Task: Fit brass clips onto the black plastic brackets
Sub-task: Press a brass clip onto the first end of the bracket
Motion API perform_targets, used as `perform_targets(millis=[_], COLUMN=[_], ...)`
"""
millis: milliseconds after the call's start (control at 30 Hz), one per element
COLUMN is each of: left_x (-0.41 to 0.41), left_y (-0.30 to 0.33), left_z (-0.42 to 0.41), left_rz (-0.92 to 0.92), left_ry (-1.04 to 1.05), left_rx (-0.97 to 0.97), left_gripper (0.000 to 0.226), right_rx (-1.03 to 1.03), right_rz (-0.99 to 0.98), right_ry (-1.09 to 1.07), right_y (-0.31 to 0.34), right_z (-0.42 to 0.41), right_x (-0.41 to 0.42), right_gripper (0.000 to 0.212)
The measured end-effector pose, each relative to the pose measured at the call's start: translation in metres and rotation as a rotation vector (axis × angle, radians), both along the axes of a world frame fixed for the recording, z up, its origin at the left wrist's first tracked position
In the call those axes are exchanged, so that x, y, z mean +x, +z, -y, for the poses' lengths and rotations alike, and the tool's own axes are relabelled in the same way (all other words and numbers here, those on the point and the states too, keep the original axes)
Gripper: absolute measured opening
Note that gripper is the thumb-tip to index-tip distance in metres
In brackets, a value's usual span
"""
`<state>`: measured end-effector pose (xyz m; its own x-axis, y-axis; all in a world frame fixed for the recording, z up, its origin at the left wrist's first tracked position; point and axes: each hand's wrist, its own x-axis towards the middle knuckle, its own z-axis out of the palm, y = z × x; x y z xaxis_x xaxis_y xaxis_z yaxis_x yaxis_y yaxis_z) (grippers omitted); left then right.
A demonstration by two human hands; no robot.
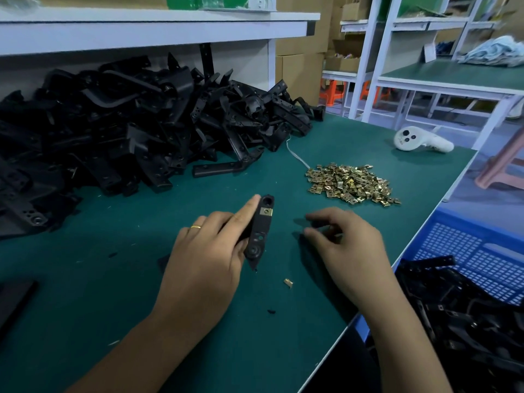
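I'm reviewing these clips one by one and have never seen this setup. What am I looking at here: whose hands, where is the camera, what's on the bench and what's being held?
There is no machine here: a person works with bare hands, and the single picture comes from a camera worn on their head, looking forward and down at a green bench.

The left hand, with a ring on one finger, grips a black bracket that already has one brass clip seated near its far end. The right hand hovers beside it with fingers curled; it is blurred, so I cannot tell whether it pinches another clip.

On the bench lie a big pile of brackets at the left, a heap of clips ahead of the right hand, one stray clip near the hands, and a white controller. A blue crate at the right holds more brackets.
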<state>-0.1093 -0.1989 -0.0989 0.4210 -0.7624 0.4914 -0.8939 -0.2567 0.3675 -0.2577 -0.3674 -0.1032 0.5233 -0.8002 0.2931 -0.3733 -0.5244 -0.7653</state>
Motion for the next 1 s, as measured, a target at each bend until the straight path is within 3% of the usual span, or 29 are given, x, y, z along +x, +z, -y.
perform_targets(millis=[67,133,233,333,400,633,1000], left_x=[0.001,0.002,0.003,0.002,0.002,0.001,0.005], left_y=[0.001,0.001,0.001,0.002,0.002,0.004,0.001], left_z=[0.000,0.000,0.000,-0.001,-0.001,0.000,-0.001], left_rz=[0.013,-0.008,-0.022,0.019,0.036,0.123,0.129], left_ry=[0.006,0.023,0.037,0.051,0.067,0.098,0.105], left_rx=[0.027,0.029,0.008,-0.020,-0.043,-0.068,-0.049], left_gripper=[0.065,0.065,0.066,0.068,0.067,0.059,0.060], right_rx=[-0.080,-0.109,0.094,0.381,0.478,0.770,0.833], right_rz=[-0.137,-0.126,0.135,0.427,0.499,0.488,0.446], right_ry=[0.023,0.018,0.062,0.254,0.346,0.484,0.500], right_y=[0.001,0.001,0.003,0.010,0.010,0.018,0.020], right_z=[-0.003,-0.005,-0.006,-0.011,-0.014,-0.027,-0.033], right_x=[0.005,0.006,0.000,-0.006,-0.006,0.000,0.002], right_gripper=[0.008,0.006,0.008,0.008,0.017,0.014,0.017])
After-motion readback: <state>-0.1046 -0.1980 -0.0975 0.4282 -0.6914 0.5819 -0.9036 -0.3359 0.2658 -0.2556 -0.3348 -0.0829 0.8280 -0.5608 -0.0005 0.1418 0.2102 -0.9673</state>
